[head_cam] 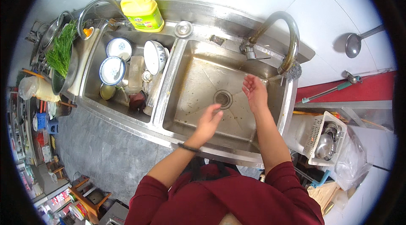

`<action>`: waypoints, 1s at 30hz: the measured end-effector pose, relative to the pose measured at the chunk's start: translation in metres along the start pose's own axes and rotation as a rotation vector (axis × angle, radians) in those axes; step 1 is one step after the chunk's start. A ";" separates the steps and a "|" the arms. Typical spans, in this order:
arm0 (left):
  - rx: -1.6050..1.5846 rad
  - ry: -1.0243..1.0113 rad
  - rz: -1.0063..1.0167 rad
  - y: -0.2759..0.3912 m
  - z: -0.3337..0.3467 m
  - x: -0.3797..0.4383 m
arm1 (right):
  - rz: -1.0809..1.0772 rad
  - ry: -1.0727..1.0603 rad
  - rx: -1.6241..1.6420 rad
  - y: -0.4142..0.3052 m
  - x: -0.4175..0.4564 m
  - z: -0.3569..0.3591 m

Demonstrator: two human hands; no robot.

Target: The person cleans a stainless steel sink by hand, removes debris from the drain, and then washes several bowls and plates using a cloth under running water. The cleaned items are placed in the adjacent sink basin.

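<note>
Both hands hover over the right basin (193,98) of a stainless steel double sink. My left hand (207,123) is near the basin's front, fingers loosely curved and apart from the thumb, holding nothing. Farther right, my right hand (254,91) is raised with bent fingers and nothing visible in it; its palm is partly turned away. Between them lies the round drain strainer (223,99), with small food scraps scattered around on the basin floor. A curved faucet (293,39) arches over the basin's back right corner, and a steel wool scrubber (293,71) sits by its spout.
The left basin (92,88) holds white bowls (111,69) with blue patterns and other dishes. A yellow detergent jug (142,14) and a metal drain plug (183,29) stand on the back ledge. Green vegetables (63,50) are at far left; a white plastic basket (326,137) is at right.
</note>
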State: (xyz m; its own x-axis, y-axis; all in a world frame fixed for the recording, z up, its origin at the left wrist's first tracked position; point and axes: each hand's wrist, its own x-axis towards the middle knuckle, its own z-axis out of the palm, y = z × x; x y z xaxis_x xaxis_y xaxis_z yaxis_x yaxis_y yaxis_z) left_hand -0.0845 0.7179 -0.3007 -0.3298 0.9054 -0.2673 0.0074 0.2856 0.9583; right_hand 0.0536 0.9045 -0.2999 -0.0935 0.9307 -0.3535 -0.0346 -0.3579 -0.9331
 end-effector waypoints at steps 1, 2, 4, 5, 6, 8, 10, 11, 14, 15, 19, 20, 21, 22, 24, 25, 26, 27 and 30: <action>-0.063 -0.008 -0.044 0.020 0.009 0.010 | -0.058 0.020 -0.011 -0.010 0.006 -0.001; -0.132 -0.009 -0.016 0.026 0.020 0.018 | -0.117 0.034 -0.020 -0.022 0.015 -0.001; -0.153 -0.023 -0.005 0.033 0.039 0.030 | -0.230 0.055 -0.029 -0.039 0.039 -0.002; -0.106 -0.037 -0.026 0.035 0.046 0.033 | -0.583 0.079 -0.378 -0.043 0.051 -0.005; -0.060 -0.062 -0.043 0.038 0.054 0.037 | -0.797 0.066 -0.641 -0.041 0.071 -0.017; -0.145 -0.086 -0.085 0.030 0.067 0.037 | -1.024 0.065 -1.045 -0.033 0.104 -0.034; -0.134 -0.070 -0.087 0.033 0.067 0.033 | -0.931 -0.052 -1.203 -0.031 0.112 -0.040; -0.108 -0.062 -0.115 0.038 0.063 0.029 | -0.837 -0.132 -1.199 -0.035 0.108 -0.040; -0.127 0.013 -0.113 0.024 0.055 0.026 | -0.888 -0.141 -0.893 -0.022 0.074 -0.033; -0.152 0.026 -0.114 0.017 0.052 0.027 | -0.804 -0.128 -0.721 -0.019 0.063 -0.033; -0.273 0.039 -0.148 0.020 0.020 0.027 | 0.008 -0.172 0.192 -0.023 0.008 -0.012; -0.225 0.101 -0.093 0.014 0.006 0.027 | 0.119 -0.201 0.309 -0.025 0.001 -0.009; -0.181 0.155 -0.035 0.003 -0.011 0.027 | 0.224 -0.224 0.424 -0.028 -0.005 -0.007; -0.136 0.204 0.023 0.000 -0.030 0.029 | 0.327 -0.241 0.540 -0.027 -0.009 -0.005; 0.225 0.394 0.266 -0.005 -0.093 0.032 | 0.389 -0.209 0.658 -0.039 -0.009 0.002; 0.283 0.463 0.242 -0.006 -0.127 0.037 | 0.363 -0.296 0.716 -0.040 -0.003 -0.004; 0.343 0.532 0.215 -0.011 -0.163 0.044 | 0.337 -0.385 0.773 -0.039 0.001 -0.009; 0.465 0.538 0.116 -0.023 -0.204 0.050 | 0.330 -0.260 0.733 -0.053 -0.011 0.006; 0.863 0.261 -0.262 -0.080 -0.304 0.076 | 0.314 -0.171 0.769 -0.049 0.001 -0.008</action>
State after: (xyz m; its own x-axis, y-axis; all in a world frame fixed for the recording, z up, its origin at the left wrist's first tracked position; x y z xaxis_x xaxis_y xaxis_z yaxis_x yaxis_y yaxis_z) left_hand -0.3974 0.6687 -0.3668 -0.6207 0.7099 -0.3327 0.5662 0.6995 0.4361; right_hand 0.0627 0.9234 -0.2546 -0.3585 0.7777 -0.5164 -0.6432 -0.6066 -0.4672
